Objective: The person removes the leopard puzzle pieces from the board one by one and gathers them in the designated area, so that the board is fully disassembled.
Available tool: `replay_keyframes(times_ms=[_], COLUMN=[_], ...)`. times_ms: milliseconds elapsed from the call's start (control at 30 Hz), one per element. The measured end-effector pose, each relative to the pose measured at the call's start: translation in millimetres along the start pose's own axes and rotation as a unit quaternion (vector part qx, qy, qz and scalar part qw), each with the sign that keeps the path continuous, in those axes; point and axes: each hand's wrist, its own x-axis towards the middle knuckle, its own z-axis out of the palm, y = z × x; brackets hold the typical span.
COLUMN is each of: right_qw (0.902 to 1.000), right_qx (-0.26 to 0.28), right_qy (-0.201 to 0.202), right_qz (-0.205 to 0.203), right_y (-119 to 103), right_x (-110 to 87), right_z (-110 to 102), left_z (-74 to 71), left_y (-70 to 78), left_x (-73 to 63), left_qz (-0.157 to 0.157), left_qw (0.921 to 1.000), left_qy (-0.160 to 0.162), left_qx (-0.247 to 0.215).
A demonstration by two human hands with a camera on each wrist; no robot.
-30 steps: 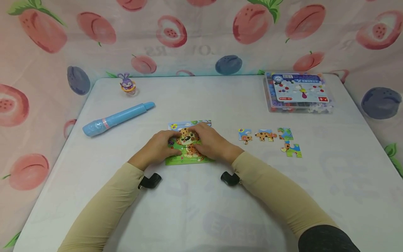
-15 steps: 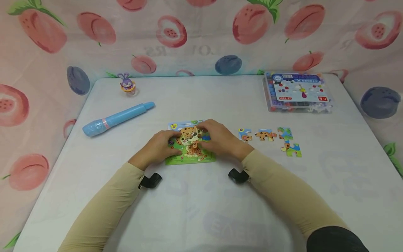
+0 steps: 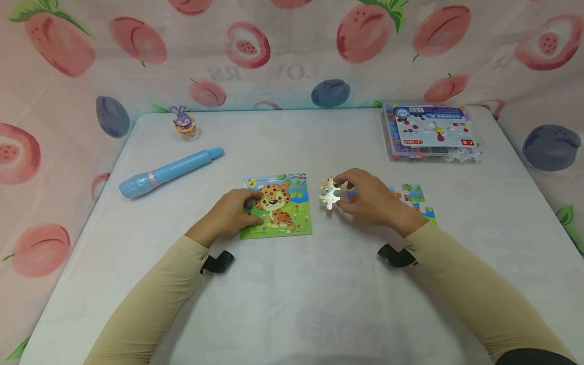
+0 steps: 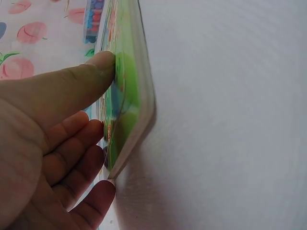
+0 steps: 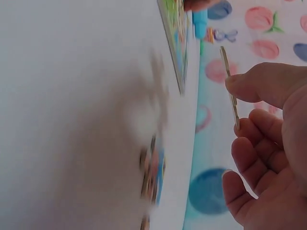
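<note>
A square puzzle board [image 3: 292,215] with a spotted leopard cub on green lies flat at the middle of the table. My left hand [image 3: 226,213] rests on its left part, thumb and fingertips spread and touching the picture side; the left wrist view shows the thumb on the board near its edge. To the right of the board, my right hand [image 3: 371,195] pinches a puzzle piece [image 3: 329,194] between thumb and fingertips. That piece is held above the table, and in the right wrist view it appears edge-on as a thin plate [image 5: 225,60].
Loose puzzle pieces [image 3: 413,192] lie right of and beneath my right hand, some partly hidden by it. A clear box of small beads [image 3: 433,134] stands at the back right. Blue stick-shaped toy [image 3: 175,172] and a purple rabbit figure [image 3: 184,121] are at the back left.
My right hand has come away from the board and moved right, with a puzzle piece in its fingers. My left hand has stayed in place on the board.
</note>
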Motion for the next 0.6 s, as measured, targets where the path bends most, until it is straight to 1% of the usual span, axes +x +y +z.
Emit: replay_keyframes(times_ms=[100, 300, 467, 600], right_qw=[0.9998, 0.9989, 0.9977, 0.9961], right_qx=[-0.008, -0.019, -0.036, -0.051], right_qy=[0.007, -0.002, -0.002, -0.015], right_qz=[0.016, 0.042, 0.058, 0.070], right_y=[9, 24, 36, 45], right_x=[-11.0, -31.5, -46.3, -56.1], right_z=[-11, -27, -34, -37], left_z=[-0.2, -0.2, -0.1, -0.1], left_y=[0.0, -0.3, 0.1, -0.1], left_x=[0.1, 0.1, 0.7, 0.4], left_qz=[0.000, -0.003, -0.001, -0.002], left_qw=[1.0000, 1.0000, 1.0000, 1.0000], left_qy=[0.000, -0.001, -0.002, -0.001], left_qx=[0.001, -0.001, -0.003, -0.003])
